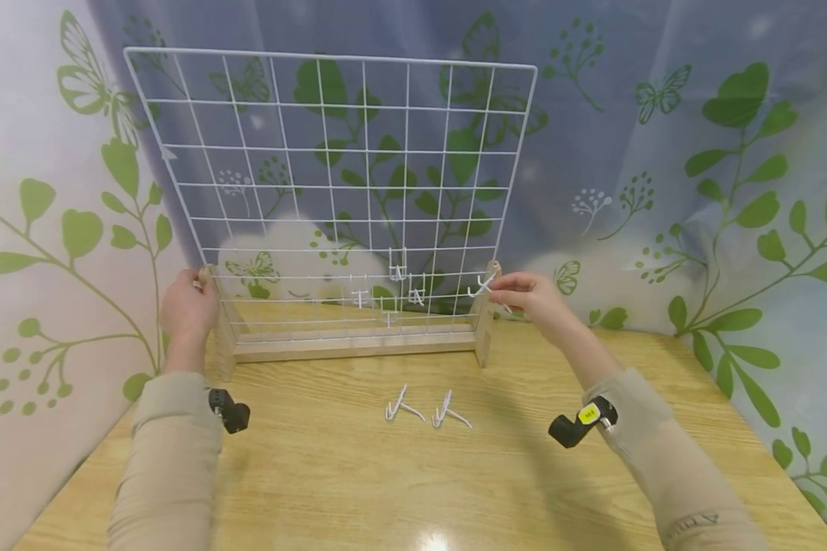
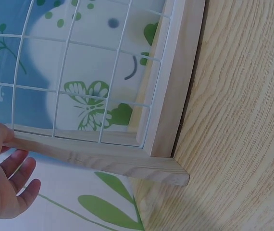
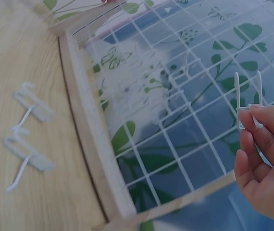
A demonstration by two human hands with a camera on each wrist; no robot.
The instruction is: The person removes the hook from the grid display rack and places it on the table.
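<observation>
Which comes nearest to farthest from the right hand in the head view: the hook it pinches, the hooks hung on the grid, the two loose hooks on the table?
1. White hook, pinched by the right hand beside the frame's right post.
2. Hung hooks, left of it, low on the wire grid.
3. Loose hooks, on the table nearer the camera.
</observation>
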